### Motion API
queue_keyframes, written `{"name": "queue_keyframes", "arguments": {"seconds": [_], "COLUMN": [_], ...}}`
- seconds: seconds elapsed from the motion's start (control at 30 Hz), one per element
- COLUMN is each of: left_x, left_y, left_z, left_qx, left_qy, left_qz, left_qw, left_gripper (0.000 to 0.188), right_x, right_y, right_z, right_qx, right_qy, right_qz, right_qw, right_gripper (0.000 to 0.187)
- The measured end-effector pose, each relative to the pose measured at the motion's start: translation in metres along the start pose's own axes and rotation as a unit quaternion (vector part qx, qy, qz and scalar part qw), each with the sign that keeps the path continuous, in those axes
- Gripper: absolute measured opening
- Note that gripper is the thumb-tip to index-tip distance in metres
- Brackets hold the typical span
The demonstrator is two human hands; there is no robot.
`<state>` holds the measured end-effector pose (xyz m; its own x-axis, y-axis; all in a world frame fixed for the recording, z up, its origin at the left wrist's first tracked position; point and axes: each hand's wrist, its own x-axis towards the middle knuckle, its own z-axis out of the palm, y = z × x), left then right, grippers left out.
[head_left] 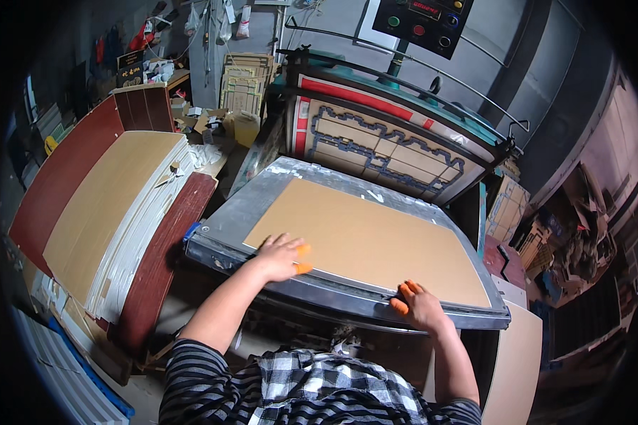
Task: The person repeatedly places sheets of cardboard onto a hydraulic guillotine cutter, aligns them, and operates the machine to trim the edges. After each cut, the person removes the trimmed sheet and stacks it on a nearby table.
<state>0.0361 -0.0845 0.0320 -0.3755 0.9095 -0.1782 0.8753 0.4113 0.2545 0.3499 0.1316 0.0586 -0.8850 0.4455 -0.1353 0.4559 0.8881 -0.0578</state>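
A flat tan cardboard sheet (376, 230) lies on the grey metal bed (262, 191) of a die-cutting press in front of me. My left hand (280, 258) rests on the sheet's near left part, fingers spread and open, with orange covers on the thumb and a finger. At the near edge, further right, my right hand (418, 306) touches the sheet with orange-covered fingertips. Its fingers are slightly bent and the thumb stands apart from them, so it looks open. Behind the bed, the raised platen carries a cutting die board (383, 145) with dark foam strips along its blades.
A tall stack of tan sheets (120, 191) stands on a dark red stand at the left. Above the press hangs a black control panel (422, 25) with coloured buttons. Another tan board (515, 368) leans at the lower right. Cardboard scraps (571, 262) are piled at the far right.
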Motion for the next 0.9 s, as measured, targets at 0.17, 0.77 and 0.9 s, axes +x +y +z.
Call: {"name": "queue_keyframes", "arguments": {"seconds": [0.17,0.77,0.9], "left_x": [0.027,0.095,0.099], "left_y": [0.007,0.03,0.105], "left_z": [0.003,-0.01,0.007], "left_qx": [0.023,0.037,0.06], "left_qy": [-0.019,-0.043,-0.011], "left_qz": [-0.009,-0.127,0.1], "left_qw": [1.0,0.99,0.993], "left_gripper": [0.07,0.077,0.081], "right_x": [0.001,0.099,0.109], "right_y": [0.016,0.033,0.028], "right_z": [0.02,0.017,0.012], "right_qx": [0.029,0.1,0.101], "right_qy": [0.029,-0.064,-0.058], "right_qz": [0.026,0.103,0.073], "right_qw": [0.999,0.988,0.99], "right_gripper": [0.066,0.082,0.086]}}
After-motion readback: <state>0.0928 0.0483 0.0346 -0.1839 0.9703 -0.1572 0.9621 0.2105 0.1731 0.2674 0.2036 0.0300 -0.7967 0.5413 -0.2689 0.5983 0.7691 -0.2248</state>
